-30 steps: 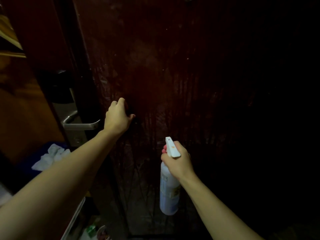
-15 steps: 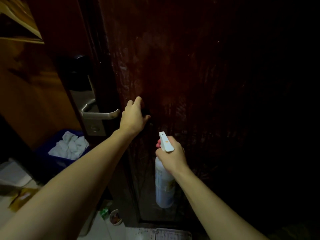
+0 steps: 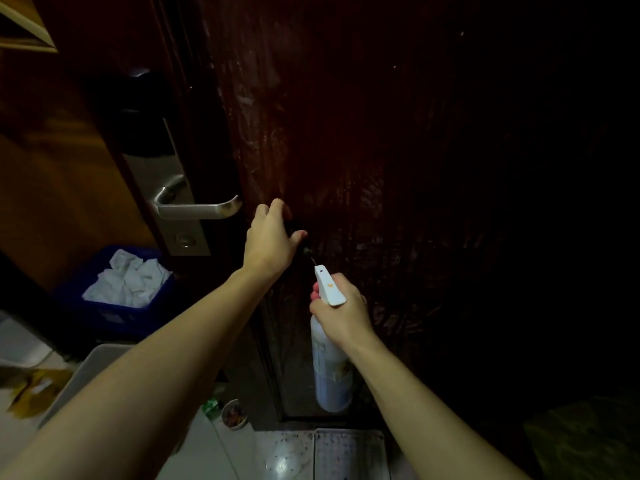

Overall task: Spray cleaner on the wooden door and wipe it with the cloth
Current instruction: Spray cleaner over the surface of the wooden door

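Note:
The dark wooden door (image 3: 381,133) fills the view, streaked with wet marks. My left hand (image 3: 270,237) is against it near its left edge, fingers curled round a dark cloth (image 3: 298,226) that is hard to make out; a bit of it hangs below my thumb. My right hand (image 3: 341,313) grips the neck of a white spray bottle (image 3: 330,368), just below and right of the left hand. The bottle hangs upright with its white nozzle (image 3: 327,284) pointing up at the door.
A silver lever handle (image 3: 197,207) on a lock plate sticks out left of my left hand. On the floor to the left stands a blue bin (image 3: 69,299) of crumpled white paper. A small bowl (image 3: 235,412) and a grey tray (image 3: 349,452) lie by the door's foot.
The view has swung left, bringing the handle and blue bin further into sight. Both hands keep about the same places on the door.

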